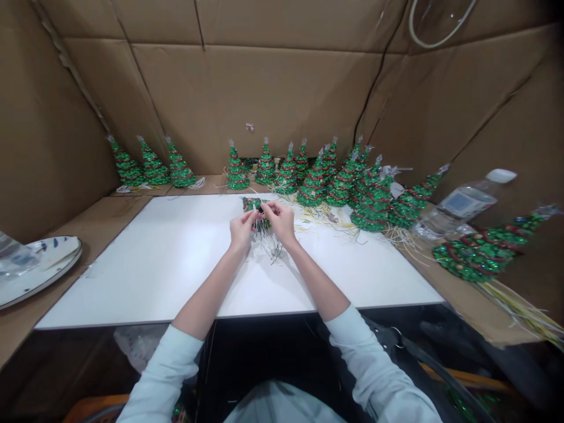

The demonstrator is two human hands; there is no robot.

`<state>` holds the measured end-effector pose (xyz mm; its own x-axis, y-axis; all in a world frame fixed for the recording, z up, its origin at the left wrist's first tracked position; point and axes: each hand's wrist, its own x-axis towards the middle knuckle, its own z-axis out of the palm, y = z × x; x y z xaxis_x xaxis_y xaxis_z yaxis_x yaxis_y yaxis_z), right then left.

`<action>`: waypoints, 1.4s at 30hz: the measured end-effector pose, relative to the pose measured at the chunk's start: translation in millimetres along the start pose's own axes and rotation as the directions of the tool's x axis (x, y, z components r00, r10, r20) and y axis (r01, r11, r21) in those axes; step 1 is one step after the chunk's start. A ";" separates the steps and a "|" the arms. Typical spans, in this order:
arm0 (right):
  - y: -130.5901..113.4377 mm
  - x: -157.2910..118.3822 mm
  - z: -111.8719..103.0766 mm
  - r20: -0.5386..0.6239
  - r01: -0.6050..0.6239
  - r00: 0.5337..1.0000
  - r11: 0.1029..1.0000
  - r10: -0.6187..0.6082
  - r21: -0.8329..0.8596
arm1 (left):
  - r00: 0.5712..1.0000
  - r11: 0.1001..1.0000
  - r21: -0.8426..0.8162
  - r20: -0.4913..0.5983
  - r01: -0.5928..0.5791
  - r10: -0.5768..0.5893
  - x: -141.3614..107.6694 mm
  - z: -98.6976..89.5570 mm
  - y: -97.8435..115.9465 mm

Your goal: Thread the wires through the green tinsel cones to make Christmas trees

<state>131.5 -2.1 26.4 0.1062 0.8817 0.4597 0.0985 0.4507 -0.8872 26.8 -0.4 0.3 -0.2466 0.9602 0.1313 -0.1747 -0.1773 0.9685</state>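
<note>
A small green tinsel Christmas tree (251, 204) lies on the white board, mostly hidden behind my hands, with its base toward me. A bundle of thin pale wires (268, 239) hangs from it and fans out over the board. My left hand (242, 231) pinches at the wires on the left side of the tree's base. From the right, my right hand (282, 221) is closed on the thin wires too, its fingertips close to the left ones. The fingertips partly cover the exact spot they grip.
Several finished-looking tinsel trees (312, 187) stand along the back and right, with loose wire offcuts (328, 216) before them. A plastic bottle (467, 202) leans at right near another tree (476, 255). At left is a plate (61, 258). Cardboard walls (264, 82) enclose the white board (167, 264).
</note>
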 end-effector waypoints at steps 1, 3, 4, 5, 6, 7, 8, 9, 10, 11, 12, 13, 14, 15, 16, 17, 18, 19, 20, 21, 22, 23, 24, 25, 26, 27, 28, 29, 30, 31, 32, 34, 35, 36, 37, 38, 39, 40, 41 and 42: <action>2.9 -0.7 -0.3 0.002 -0.025 1.000 1.000 0.025 -0.003 | 1.000 1.000 -0.002 -0.002 0.001 -0.001 0.1 -0.2 -0.1; 9.1 -4.0 -0.6 0.024 -0.059 0.998 0.998 0.060 -0.034 | 1.000 1.000 -0.011 -0.016 -0.002 0.002 1.0 -0.6 -0.9; 11.7 -6.5 -0.4 0.042 -0.060 0.997 0.996 0.062 -0.064 | 1.000 1.000 -0.019 -0.021 -0.003 0.002 1.7 -0.9 -1.4; 13.8 -9.2 -0.1 0.059 -0.048 0.997 0.993 0.055 -0.103 | 1.000 1.000 -0.030 -0.021 0.000 0.000 2.4 -1.3 -1.9; 15.1 -11.9 0.4 0.071 -0.030 0.997 0.989 0.041 -0.147 | 1.000 0.999 -0.044 -0.019 0.006 -0.006 3.0 -1.6 -2.3; 15.9 -14.4 1.0 0.078 -0.012 0.997 0.981 0.028 -0.192 | 1.000 0.998 -0.060 -0.014 0.016 -0.017 3.4 -1.9 -2.5; 16.3 -16.5 1.5 0.075 -0.003 0.997 0.972 0.021 -0.235 | 0.999 0.997 -0.076 -0.008 0.030 -0.031 3.6 -2.1 -2.5; 16.3 -18.0 1.9 0.067 -0.002 0.998 0.962 0.021 -0.272 | 0.999 0.995 -0.090 -0.002 0.046 -0.047 3.6 -2.2 -2.3; 16.4 -18.9 2.3 0.060 -0.010 0.998 0.953 0.029 -0.302 | 0.998 0.993 -0.102 0.002 0.063 -0.063 3.3 -2.1 -1.8; 16.6 -19.4 2.6 0.055 -0.020 0.998 0.945 0.040 -0.327 | 0.997 0.991 -0.112 0.003 0.078 -0.078 2.7 -1.8 -1.1; 17.1 -19.5 2.8 0.055 -0.027 0.997 0.938 0.048 -0.345 | 0.996 0.989 -0.119 0.003 0.091 -0.091 2.0 -1.4 -0.2; 17.9 -19.4 3.1 0.059 -0.026 0.997 0.933 0.051 -0.359 | 0.995 0.987 -0.125 0.001 0.101 -0.102 1.2 -0.9 0.8; 19.1 -19.3 3.5 0.066 -0.020 0.997 0.929 0.047 -0.370 | 0.994 0.985 -0.131 -0.001 0.109 -0.111 0.4 -0.4 1.8; 20.5 -19.3 3.9 0.072 -0.008 0.997 0.925 0.038 -0.380 | 0.993 0.984 -0.136 -0.002 0.114 -0.115 -0.4 0.1 2.9; 22.0 -19.5 4.4 0.077 0.006 0.997 0.921 0.026 -0.391 | 0.993 0.983 -0.140 -0.002 0.117 -0.118 -1.0 0.5 3.8; 23.4 -19.8 4.9 0.079 0.018 0.997 0.916 0.015 -0.401 | 0.993 0.983 -0.142 -0.002 0.117 -0.118 -1.5 0.7 4.6; 24.6 -20.1 5.4 0.081 0.026 0.997 0.912 0.007 -0.409 | 0.993 0.983 -0.142 -0.001 0.115 -0.117 -1.7 0.9 5.2; 25.5 -20.4 5.7 0.081 0.032 0.997 0.910 0.001 -0.414 | 0.993 0.984 -0.141 0.000 0.113 -0.114 -1.8 1.0 5.6; 26.0 -20.6 5.8 0.082 0.037 0.997 0.909 -0.003 -0.415 | 0.994 0.984 -0.138 0.001 0.111 -0.112 -1.8 0.9 5.8; 26.1 -20.6 5.7 0.083 0.042 0.996 0.911 -0.008 -0.410 | 0.994 0.985 -0.135 0.003 0.108 -0.108 -1.7 0.8 5.8; 25.9 -20.4 5.4 0.083 0.045 0.996 0.915 -0.013 -0.401 | 0.994 0.986 -0.130 0.003 0.105 -0.105 -1.5 0.7 5.7; 25.5 -20.2 4.9 0.082 0.046 0.997 0.920 -0.015 -0.388 | 0.995 0.987 -0.124 0.003 0.100 -0.101 -1.4 0.6 5.5; 25.0 -19.9 4.4 0.081 0.045 0.997 0.926 -0.015 -0.375 | 0.995 0.988 -0.119 0.002 0.096 -0.096 -1.4 0.6 5.2; 24.5 -19.7 4.0 0.081 0.042 0.997 0.931 -0.014 -0.361 | 0.996 0.989 -0.114 0.001 0.091 -0.092 -1.3 0.5 4.9; 24.0 -19.7 3.7 0.079 0.038 0.997 0.936 -0.011 -0.350 | 0.996 0.990 -0.111 0.002 0.088 -0.088 -1.2 0.4 4.5; 23.7 -19.8 3.6 0.078 0.034 0.997 0.940 -0.008 -0.341 | 0.996 0.990 -0.108 0.004 0.086 -0.086 -1.1 0.3 4.1; 23.4 -20.1 3.7 0.076 0.031 0.997 0.943 -0.006 -0.333 | 0.996 0.991 -0.106 0.006 0.085 -0.085 -0.8 0.1 3.6; 23.0 -20.3 3.9 0.075 0.028 0.997 0.945 -0.004 -0.325 | 0.996 0.991 -0.104 0.008 0.084 -0.084 -0.4 -0.2 3.2; 22.4 -20.3 3.9 0.074 0.026 0.997 0.948 -0.002 -0.317 | 0.997 0.991 -0.101 0.009 0.083 -0.083 0.2 -0.6 2.7; 21.6 -19.9 3.6 0.078 0.023 0.997 0.950 0.001 -0.311 | 0.997 0.992 -0.098 0.010 0.082 -0.081 0.8 -1.1 2.1; 20.2 -19.0 2.8 0.087 0.024 0.996 0.952 0.003 -0.306 | 0.997 0.992 -0.094 0.010 0.079 -0.078 1.6 -1.6 1.7; 16.1 -15.1 -1.3 0.098 0.026 0.995 0.954 0.004 -0.298 | 0.998 0.993 -0.092 0.007 0.069 -0.069 2.9 -2.3 1.1; 13.3 -12.4 -4.6 0.084 0.016 0.996 0.957 0.009 -0.290 | 0.998 0.993 -0.095 0.009 0.064 -0.064 3.2 -2.5 1.1; 10.3 -9.4 -8.5 0.065 0.000 0.998 0.961 0.018 -0.278 | 0.998 0.993 -0.104 0.011 0.059 -0.058 3.3 -2.5 1.2; 7.2 -6.6 -12.8 0.046 -0.024 0.998 0.965 0.037 -0.262 | 0.998 0.992 -0.116 0.015 0.055 -0.054 3.3 -2.3 1.5; 4.5 -4.2 -17.0 0.057 -0.043 0.997 0.968 0.059 -0.249 | 0.999 0.990 -0.130 0.019 0.053 -0.051 3.0 -1.9 1.8; 2.3 -2.7 -20.7 0.102 -0.053 0.991 0.968 0.081 -0.247 | 0.998 0.988 -0.144 0.022 0.054 -0.051 2.7 -1.5 2.2; 0.8 -2.1 -23.5 0.178 -0.047 0.979 0.963 0.097 -0.266 | 0.998 0.986 -0.157 0.023 0.055 -0.052 2.3 -1.0 2.4; 0.2 -2.7 -25.0 0.268 -0.024 0.957 0.951 0.111 -0.307 | 0.998 0.984 -0.166 0.019 0.056 -0.054 2.1 -0.7 2.3; 0.4 -4.3 -25.3 0.336 0.005 0.933 0.929 0.129 -0.371 | 0.999 0.984 -0.173 0.015 0.054 -0.052 2.1 -0.5 2.1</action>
<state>156.1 -9.2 25.1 -0.2208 0.9277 0.3011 0.4588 0.3712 -0.8073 25.5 1.1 2.5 -0.2232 0.9712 0.0836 -0.3496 -0.1598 0.9232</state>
